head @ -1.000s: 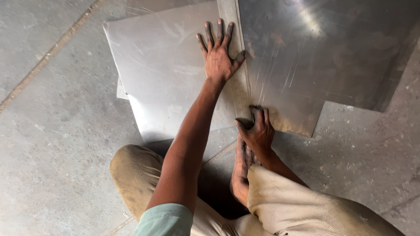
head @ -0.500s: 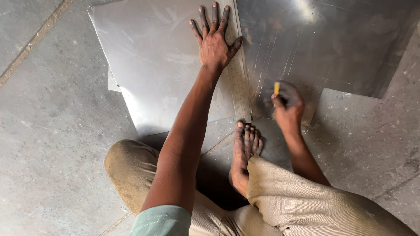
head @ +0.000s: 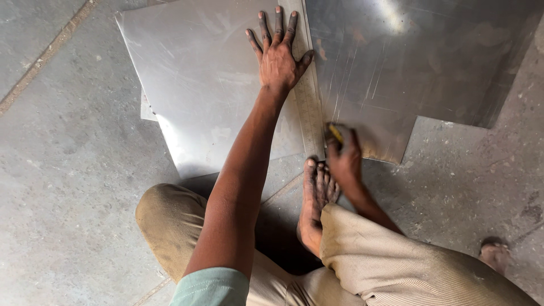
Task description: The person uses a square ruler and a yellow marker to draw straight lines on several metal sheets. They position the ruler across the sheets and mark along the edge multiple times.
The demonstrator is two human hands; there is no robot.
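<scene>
A long metal ruler (head: 309, 96) lies on the metal sheet (head: 192, 73), its long axis running away from the person. The left hand (head: 277, 54) presses flat with fingers spread at the ruler's far part. The right hand (head: 343, 156), closed around a yellow-tipped marking tool (head: 335, 133), sits at the ruler's near end, just right of its edge.

The metal sheet (head: 430, 68) runs off the top edge; the ruler's (head: 309, 96) markings are illegible.

Soft daylight — glare on metal sheet (head: 396, 17) top; sharp focus.
</scene>
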